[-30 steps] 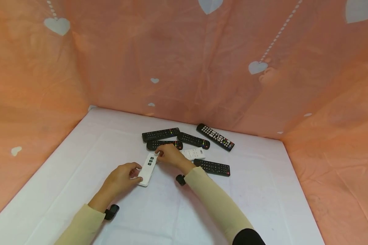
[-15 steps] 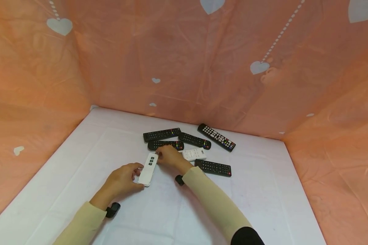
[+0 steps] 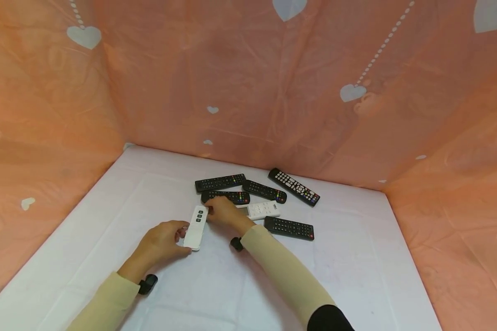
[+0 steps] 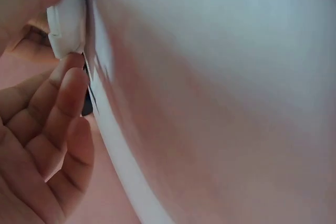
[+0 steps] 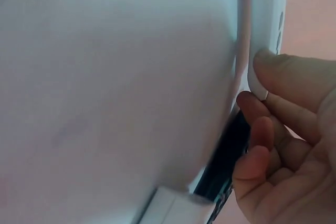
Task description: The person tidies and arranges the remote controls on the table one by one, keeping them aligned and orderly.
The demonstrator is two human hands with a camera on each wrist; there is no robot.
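A slim white remote control [image 3: 195,230] with a few dark buttons near its far end lies between both hands, slightly slanted on the white tabletop. My left hand [image 3: 161,241] holds its near end, thumb at the front corner and fingers along the left side. At the far end, my right hand [image 3: 228,215] pinches the remote. In the right wrist view the thumb presses on the white remote's side [image 5: 261,30] and a finger meets its end, the other fingers curled below. The left wrist view shows the white remote's end [image 4: 68,38] against the left fingertips.
Black remotes lie beyond the hands: one [image 3: 220,183] at the back left, one [image 3: 232,196] partly behind the right hand, others [image 3: 265,191] [image 3: 294,187] farther right. A white remote with a small screen [image 3: 262,210] and a black remote [image 3: 289,228] lie beside the right wrist.
Both hands and the white remote have shifted slightly left. The left thumb has moved toward the remote's near end. The other remotes have stayed in place.
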